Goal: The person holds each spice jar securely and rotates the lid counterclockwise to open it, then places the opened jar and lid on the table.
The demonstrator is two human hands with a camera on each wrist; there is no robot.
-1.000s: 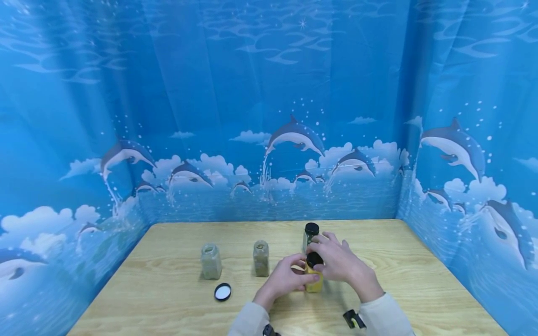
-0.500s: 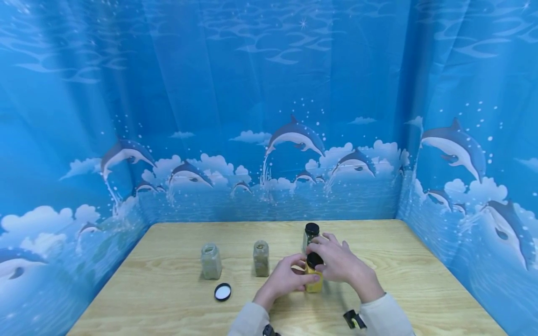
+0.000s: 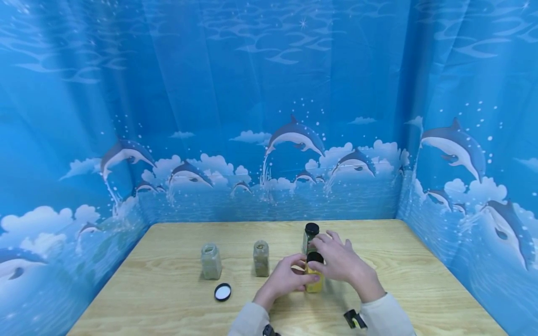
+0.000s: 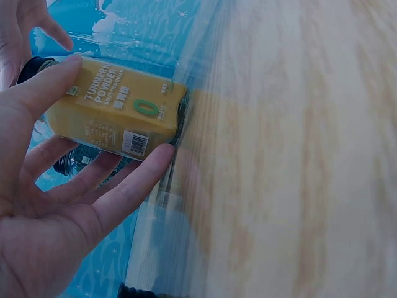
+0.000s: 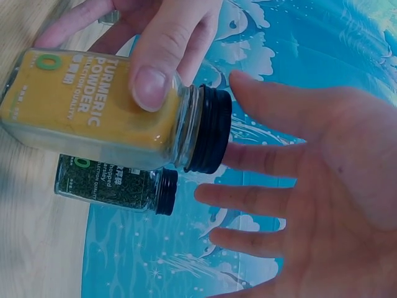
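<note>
A glass jar of yellow turmeric powder (image 3: pixel 314 281) (image 4: pixel 124 102) (image 5: pixel 93 102) stands upright on the table with its black lid (image 5: pixel 212 129) on. My left hand (image 3: pixel 289 279) (image 4: pixel 68 167) holds its body between thumb and fingers. Around the lid, my right hand (image 3: pixel 342 261) (image 5: pixel 329 180) has its fingers spread; the thumb and one finger are close to the lid, and contact is unclear. Just behind stands a jar of chopped parsley (image 3: pixel 310 238) (image 5: pixel 111 180), also black-lidded.
Two lidless jars stand to the left, one pale (image 3: pixel 211 262) and one with brownish contents (image 3: pixel 261 259). A black lid (image 3: pixel 222 292) lies on the wooden table (image 3: pixel 168 298), white inside up. Blue dolphin-print curtains (image 3: pixel 235 93) rise behind the table and at both sides.
My right hand's fingers have spread and loosened from around the turmeric jar's lid, shifting slightly to the right. My left hand and the jar have stayed in place.
</note>
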